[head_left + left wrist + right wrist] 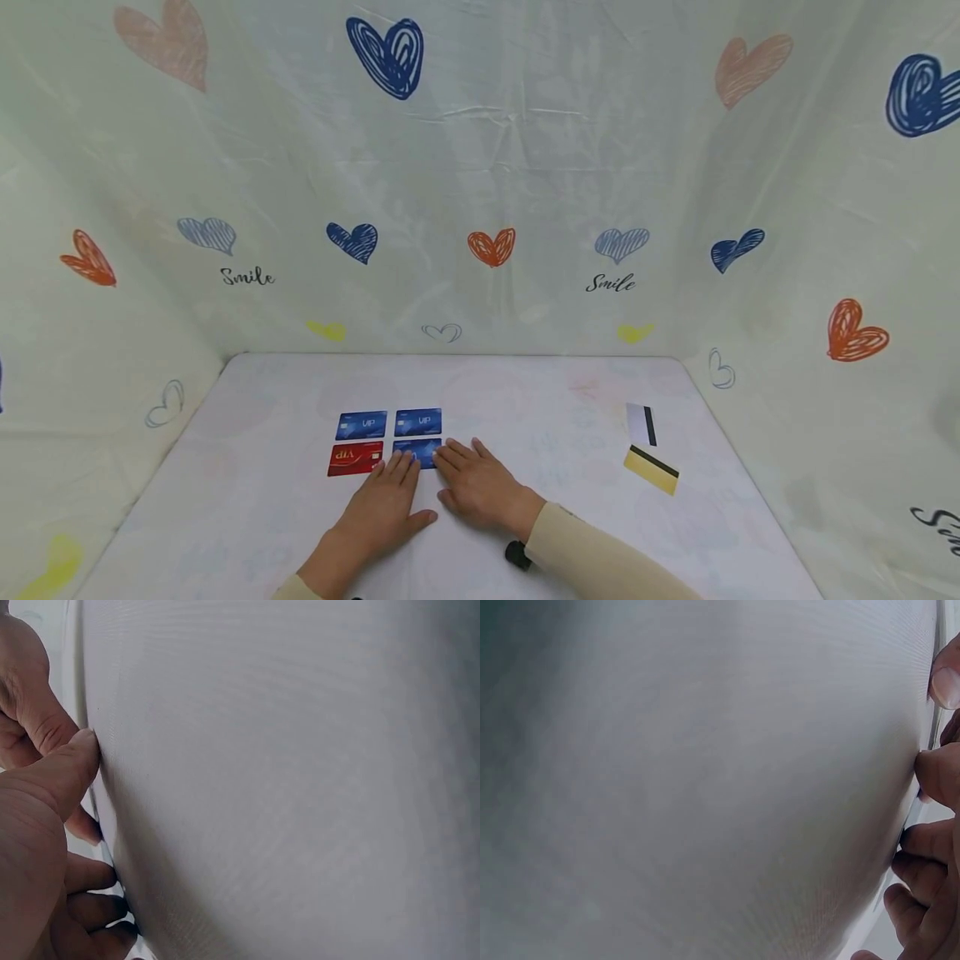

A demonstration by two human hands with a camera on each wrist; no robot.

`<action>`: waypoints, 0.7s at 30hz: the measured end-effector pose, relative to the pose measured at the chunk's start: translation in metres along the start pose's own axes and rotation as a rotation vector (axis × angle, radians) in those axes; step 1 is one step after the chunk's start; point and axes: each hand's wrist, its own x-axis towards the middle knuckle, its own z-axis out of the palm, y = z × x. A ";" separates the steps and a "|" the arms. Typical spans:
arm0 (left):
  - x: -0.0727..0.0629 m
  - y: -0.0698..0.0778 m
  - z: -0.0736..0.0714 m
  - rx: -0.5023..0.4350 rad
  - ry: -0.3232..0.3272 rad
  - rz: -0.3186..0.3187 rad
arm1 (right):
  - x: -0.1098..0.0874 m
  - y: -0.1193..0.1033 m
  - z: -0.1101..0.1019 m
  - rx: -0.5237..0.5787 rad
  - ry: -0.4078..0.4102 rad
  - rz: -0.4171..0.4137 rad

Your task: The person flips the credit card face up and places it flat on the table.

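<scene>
Nearest blue card (425,451), face up, long axis running left to right

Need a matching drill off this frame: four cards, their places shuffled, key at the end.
Cards
1. Red VIP card
2. Yellow card with black stripe
3. White card with black stripe
4. Near-row blue card

Places
A. Right side of the table, farther from the person
B. At the fingertips of both the left hand and the right hand
C. Directly left of the near-row blue card
D. Right side of the table, nearer the person

Pairs: 1-C, 2-D, 3-A, 4-B
</scene>
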 end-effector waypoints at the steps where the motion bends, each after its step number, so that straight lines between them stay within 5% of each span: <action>1: 0.000 0.000 0.000 0.000 0.002 0.002 | 0.000 0.000 0.000 -0.001 0.000 -0.001; 21: 0.001 0.000 -0.002 0.019 -0.004 0.008 | 0.001 0.001 0.001 0.012 -0.018 0.006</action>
